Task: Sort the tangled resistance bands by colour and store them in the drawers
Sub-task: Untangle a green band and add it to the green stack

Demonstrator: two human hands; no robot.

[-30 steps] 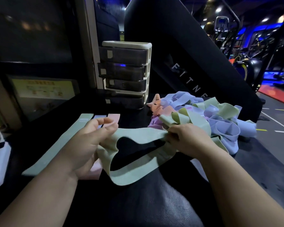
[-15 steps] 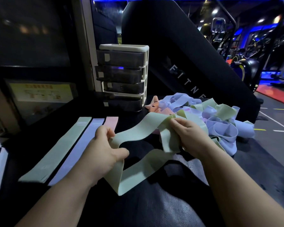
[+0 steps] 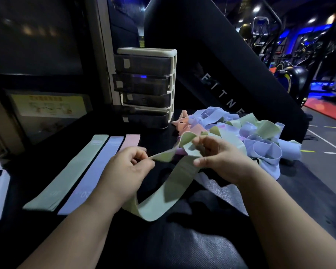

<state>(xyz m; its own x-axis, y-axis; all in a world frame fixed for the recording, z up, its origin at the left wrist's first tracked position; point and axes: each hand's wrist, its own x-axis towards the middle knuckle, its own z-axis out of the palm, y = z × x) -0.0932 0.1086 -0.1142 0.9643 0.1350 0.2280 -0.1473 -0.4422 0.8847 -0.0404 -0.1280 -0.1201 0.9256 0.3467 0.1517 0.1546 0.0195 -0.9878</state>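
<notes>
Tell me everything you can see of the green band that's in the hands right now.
The pale green flat elastic loop band looks smooth and matte, twisted and slack. The left hand pinches one edge; the right hand pinches a fold beside the tangled pile of bands. Its lower loop droops onto the black textured surface.

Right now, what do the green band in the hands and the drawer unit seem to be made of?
The green band: probably soft rubber or latex, matt; it twists and droops limply between the left hand and right hand. The drawer unit: likely hard plastic, cream frame with smoky, translucent, glossy drawers; blue light glints on one.
</notes>
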